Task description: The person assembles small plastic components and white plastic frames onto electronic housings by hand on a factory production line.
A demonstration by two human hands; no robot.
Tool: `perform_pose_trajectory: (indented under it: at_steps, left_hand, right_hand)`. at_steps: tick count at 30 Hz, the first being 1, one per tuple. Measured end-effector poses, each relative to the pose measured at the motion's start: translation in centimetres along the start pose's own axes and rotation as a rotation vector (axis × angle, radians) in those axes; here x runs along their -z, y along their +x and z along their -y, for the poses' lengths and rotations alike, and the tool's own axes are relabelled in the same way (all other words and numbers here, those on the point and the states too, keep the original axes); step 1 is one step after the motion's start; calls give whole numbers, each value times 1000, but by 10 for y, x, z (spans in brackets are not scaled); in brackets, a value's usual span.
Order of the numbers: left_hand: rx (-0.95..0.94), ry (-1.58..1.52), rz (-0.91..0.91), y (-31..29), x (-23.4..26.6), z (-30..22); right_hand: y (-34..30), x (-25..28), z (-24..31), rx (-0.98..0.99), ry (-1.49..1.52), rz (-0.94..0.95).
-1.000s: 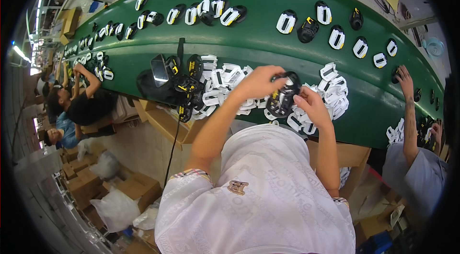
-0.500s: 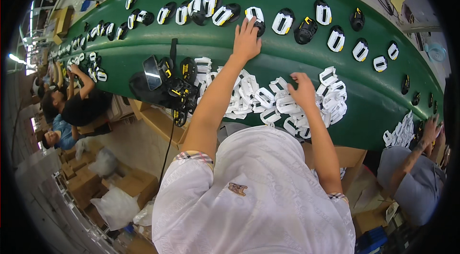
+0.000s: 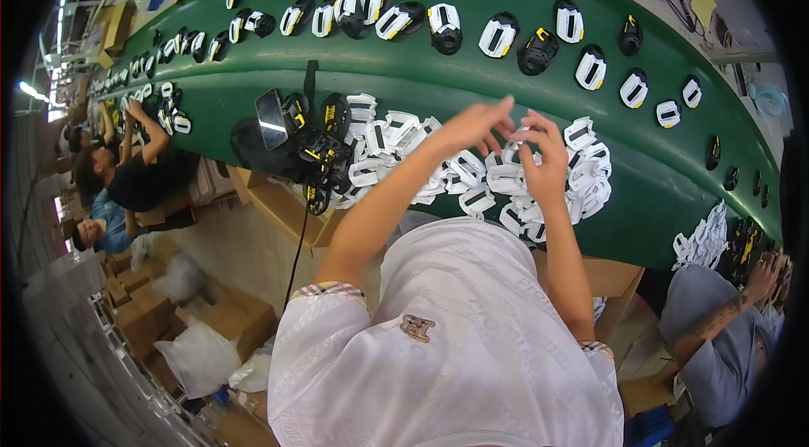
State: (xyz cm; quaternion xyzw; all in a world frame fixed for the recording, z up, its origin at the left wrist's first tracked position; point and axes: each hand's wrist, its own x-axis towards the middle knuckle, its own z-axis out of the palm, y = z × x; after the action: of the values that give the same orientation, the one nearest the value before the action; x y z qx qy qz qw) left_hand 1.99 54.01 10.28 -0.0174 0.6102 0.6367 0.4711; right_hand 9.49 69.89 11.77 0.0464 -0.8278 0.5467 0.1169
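Over the near part of the green belt, my two hands come together above a heap of white plastic shells (image 3: 476,201). My left hand (image 3: 479,127) reaches in with its fingers stretched out and a little blurred, and nothing shows in its grasp. Facing it, my right hand (image 3: 546,152) has thumb and fingers curled toward each other; whatever is between the fingertips is too small to make out. White shells lie right beneath both hands. Ahead, a black part with a white shell on top (image 3: 445,28) rests on the belt.
More black parts, most topped with white shells, line the belt (image 3: 371,68). Left of the heap lie black-and-yellow parts (image 3: 324,148), a phone (image 3: 271,120) and a black bag (image 3: 247,144). Co-workers sit at left and right (image 3: 716,321). Cardboard boxes (image 3: 232,321) stand on the floor.
My left hand has let go of the black part with the white shell and come back toward me. My right hand has risen slightly from the heap, its fingers turned toward the left one.
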Motion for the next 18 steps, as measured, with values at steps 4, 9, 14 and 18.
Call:
perform_pose_trajectory:
  at_steps: [4, 9, 14, 18]
  left_hand:
    - [-134, -250, -103, -21, -34, 18]
    - [-322, -297, -158, -46, -62, 23]
    - [-587, -99, -214, -68, -66, 20]
    - [-660, 229, -296, -80, -75, 9]
  right_hand:
    - [-21, 10, 9, 27, 240, -55]
    - [-40, 23, 22, 19, 307, -87]
    - [-38, 29, 52, -453, 759, -114]
    - [-41, 27, 55, -357, 356, 96]
